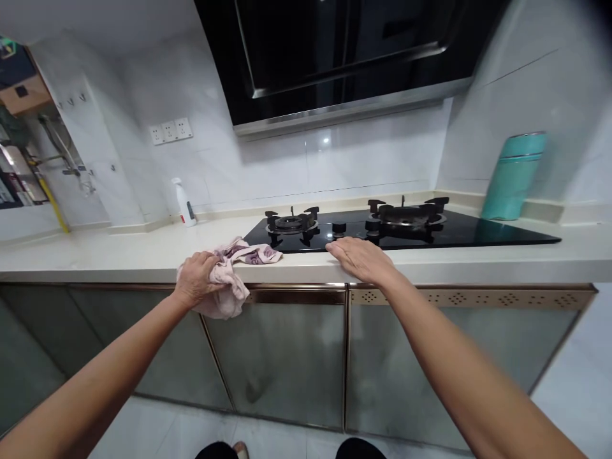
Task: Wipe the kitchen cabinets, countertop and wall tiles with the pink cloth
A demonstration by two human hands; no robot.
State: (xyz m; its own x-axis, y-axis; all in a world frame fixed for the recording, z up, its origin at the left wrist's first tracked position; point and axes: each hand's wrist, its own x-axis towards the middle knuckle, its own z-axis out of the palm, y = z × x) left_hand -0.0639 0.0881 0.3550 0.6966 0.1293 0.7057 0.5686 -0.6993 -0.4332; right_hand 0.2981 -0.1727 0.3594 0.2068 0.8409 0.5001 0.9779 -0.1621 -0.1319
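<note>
Apparently mid-wipe, the pink cloth (pixel 225 292) hung over the front edge of the tabletop (pixel 119 248), gripped by the left hand (pixel 195 279). The right hand (pixel 361 258) lay flat and empty by the black stove (pixel 502 234); another stroke likely needed the overhang gathered.

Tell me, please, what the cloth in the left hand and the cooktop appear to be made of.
The cloth is soft, matte fabric, perhaps cotton: it bunches and droops over the counter edge. The cooktop is glossy black, likely glass: its smooth surface shows reflections, though coated metal is possible.
</note>
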